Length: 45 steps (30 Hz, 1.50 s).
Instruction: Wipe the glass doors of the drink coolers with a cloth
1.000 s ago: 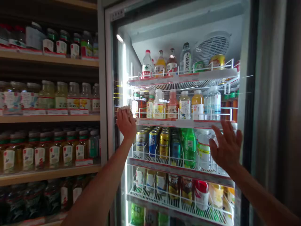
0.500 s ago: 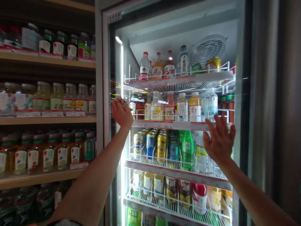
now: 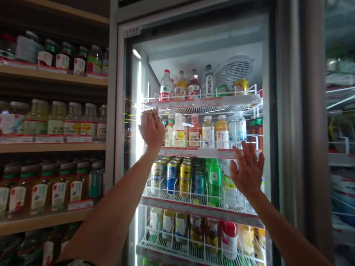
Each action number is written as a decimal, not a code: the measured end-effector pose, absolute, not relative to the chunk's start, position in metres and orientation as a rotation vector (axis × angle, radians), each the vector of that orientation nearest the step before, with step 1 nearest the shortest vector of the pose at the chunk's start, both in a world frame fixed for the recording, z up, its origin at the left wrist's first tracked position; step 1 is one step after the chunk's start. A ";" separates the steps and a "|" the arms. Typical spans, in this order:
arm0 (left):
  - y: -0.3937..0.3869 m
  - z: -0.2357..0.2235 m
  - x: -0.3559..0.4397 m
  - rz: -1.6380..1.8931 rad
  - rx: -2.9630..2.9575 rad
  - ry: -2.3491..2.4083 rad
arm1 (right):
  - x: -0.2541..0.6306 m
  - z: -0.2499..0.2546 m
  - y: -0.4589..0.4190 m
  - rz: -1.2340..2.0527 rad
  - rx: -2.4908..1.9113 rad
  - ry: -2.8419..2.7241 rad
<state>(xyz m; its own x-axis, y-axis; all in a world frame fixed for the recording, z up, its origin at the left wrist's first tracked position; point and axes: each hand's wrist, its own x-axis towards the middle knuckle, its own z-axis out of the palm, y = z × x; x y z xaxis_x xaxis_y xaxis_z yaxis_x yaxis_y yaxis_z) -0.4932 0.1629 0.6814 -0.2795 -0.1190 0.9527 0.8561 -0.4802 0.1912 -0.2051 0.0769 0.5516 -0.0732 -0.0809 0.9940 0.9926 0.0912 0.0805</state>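
Observation:
A drinks fridge with a glass door (image 3: 191, 42) stands in front of me, lit inside by a bright strip on the left. My left hand (image 3: 152, 133) is raised to the left part of the glass, its fingers closed over a crumpled, light patterned cloth (image 3: 151, 112). Most of the cloth is hidden under the fingers. On the right side of the glass, my right hand (image 3: 247, 170) is held up with its fingers spread and nothing in it. Whether its palm touches the pane I cannot tell.
Behind the glass, wire shelves (image 3: 177, 152) hold bottles and cans, among them a green bottle (image 3: 214, 177). Wooden shelves (image 3: 52, 147) with rows of bottles stand at the left. A metal door frame (image 3: 287, 122) runs up the right, beside another fridge (image 3: 342, 159).
My left hand has moved right across the glass with the cloth. My right hand stays spread near the same spot on the door. The view has shifted slightly, showing more on the right.

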 end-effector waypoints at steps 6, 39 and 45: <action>0.141 0.660 -0.425 -1.220 -1.664 -0.464 | -0.206 0.551 0.077 -1.224 -1.052 -1.243; 0.148 0.699 -0.466 -1.522 -1.449 -0.854 | -0.204 0.550 0.083 -1.307 -0.993 -1.239; 0.141 0.675 -0.433 -1.267 -1.613 -0.597 | -0.204 0.549 0.083 -1.304 -1.006 -1.237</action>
<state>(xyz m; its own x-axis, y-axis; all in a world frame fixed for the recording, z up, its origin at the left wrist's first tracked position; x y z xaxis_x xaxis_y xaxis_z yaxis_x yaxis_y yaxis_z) -0.4327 0.1407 0.6745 0.3398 -0.1770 0.9237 0.8248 -0.4159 -0.3831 -0.2038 0.0827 0.5492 -0.1191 -0.1280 0.9846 0.9900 0.0602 0.1276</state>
